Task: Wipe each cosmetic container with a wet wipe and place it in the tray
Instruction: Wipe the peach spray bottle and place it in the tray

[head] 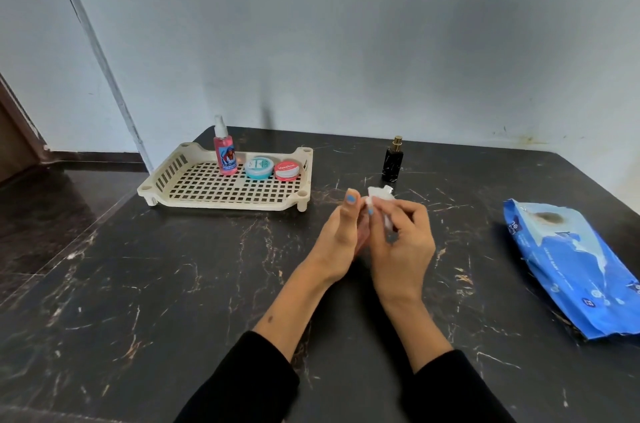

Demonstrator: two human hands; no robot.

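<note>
1. While both hands meet over the middle of the table point(138, 301), a crumpled wet wipe point(380, 195) sits between them; the right hand point(403, 235) has its fingers pinched together on the wipe, and the left hand point(341, 232) curls round something small that I cannot make out.
2. Soft and damp, the wipe will likely bunch and slip; a firm pinch on a folded edge should serve best.
3. Just beyond, far right of the hands, stands the black perfume bottle point(393, 161), upright, not yet in the tray; glassy and narrow, it looks easy to tip, so grasp it round the body.
4. At far left the tray point(180, 196) holds a pink spray bottle point(225, 152), a teal jar point(258, 168) and a red tin point(286, 170); a blue wipe pack point(571, 267) lies at right.
</note>
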